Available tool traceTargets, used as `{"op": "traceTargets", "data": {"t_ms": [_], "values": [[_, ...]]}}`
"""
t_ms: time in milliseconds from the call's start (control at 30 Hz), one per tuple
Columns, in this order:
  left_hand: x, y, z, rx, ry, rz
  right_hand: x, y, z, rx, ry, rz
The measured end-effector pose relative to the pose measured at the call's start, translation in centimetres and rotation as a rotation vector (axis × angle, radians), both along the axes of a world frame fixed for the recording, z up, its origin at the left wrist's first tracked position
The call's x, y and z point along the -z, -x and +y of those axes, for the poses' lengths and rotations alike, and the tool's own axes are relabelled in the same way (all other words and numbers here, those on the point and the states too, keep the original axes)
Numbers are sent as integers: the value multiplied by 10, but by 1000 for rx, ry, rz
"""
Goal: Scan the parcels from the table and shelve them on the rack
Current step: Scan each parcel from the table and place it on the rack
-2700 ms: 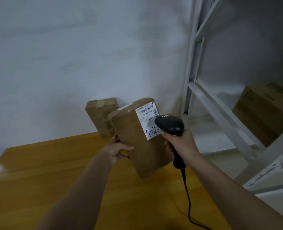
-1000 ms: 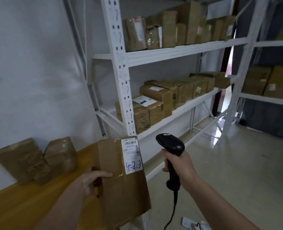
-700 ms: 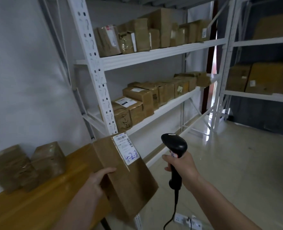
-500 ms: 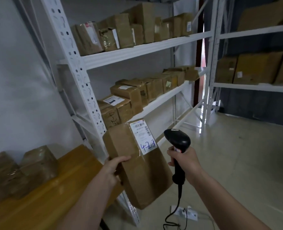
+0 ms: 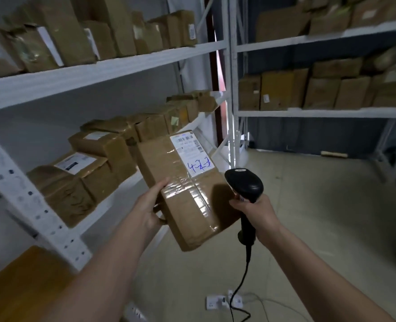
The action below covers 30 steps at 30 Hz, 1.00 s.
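My left hand grips a taped brown cardboard parcel by its left edge. The parcel is tilted and carries a white label with blue handwriting at its top. It hangs in the air in front of the middle shelf of the white rack. My right hand holds a black barcode scanner just right of the parcel, its cable hanging down to the floor. Only a corner of the yellow table shows at the lower left.
Several brown parcels fill the middle shelf and the shelf above. A second rack with boxes stands at the right. White power strips lie on the tiled floor below the scanner cable.
The view has swung right from the table toward the rack. My left hand has carried the parcel up and closer to the middle shelf. The scanner has stayed beside it.
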<state>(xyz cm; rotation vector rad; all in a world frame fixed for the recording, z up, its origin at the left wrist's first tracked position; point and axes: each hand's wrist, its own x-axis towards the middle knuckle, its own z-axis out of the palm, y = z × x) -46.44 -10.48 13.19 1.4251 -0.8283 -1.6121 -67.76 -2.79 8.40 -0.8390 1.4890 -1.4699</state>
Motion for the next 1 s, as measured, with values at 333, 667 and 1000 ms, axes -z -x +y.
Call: {"op": "traceTargets", "data": {"t_ms": [333, 667, 1000], "values": [[-86, 78, -142, 325, 341, -130, -82, 40, -138, 147, 186, -33], [-163, 130, -231, 393, 633, -366, -132, 69, -224, 230, 340, -148], [-219, 169, -317, 232, 789, -410, -176, 112, -327, 52, 579, -183]]}}
